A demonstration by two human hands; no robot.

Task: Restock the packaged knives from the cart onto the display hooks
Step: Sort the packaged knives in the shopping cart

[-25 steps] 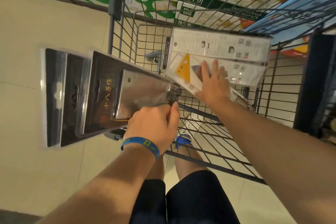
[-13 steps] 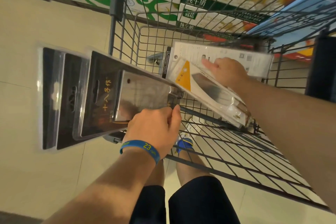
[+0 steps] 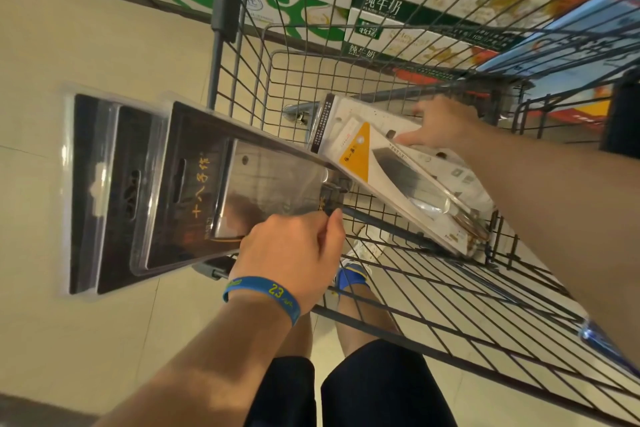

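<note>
Beige floor tiles [image 3: 86, 45] underfoot, green-and-white milk cartons [image 3: 381, 3] stacked beyond a wire cart [image 3: 242, 62]. At lower centre, left hand [image 3: 294, 253], blue wristband [image 3: 263, 295] on the wrist, clenched around the lower ends of three black knife packs [image 3: 194, 191] fanned out over the floor just left of the cart's side.

Down in the cart, white knife packs [image 3: 398, 177] leaning at its far end, the front one with an orange label tilted away from those behind. At their upper edge, right hand [image 3: 440, 125], thumb on the front pack. Fingers partly hidden, so cannot tell whether grasping or only touching.

Cart wires crossing over a blue shoe [image 3: 349, 276]. Number of white packs hard to make out.

Since a second ago: right hand gone from flat on the front pack up to the top edge. Black packs unchanged in the left hand.
</note>
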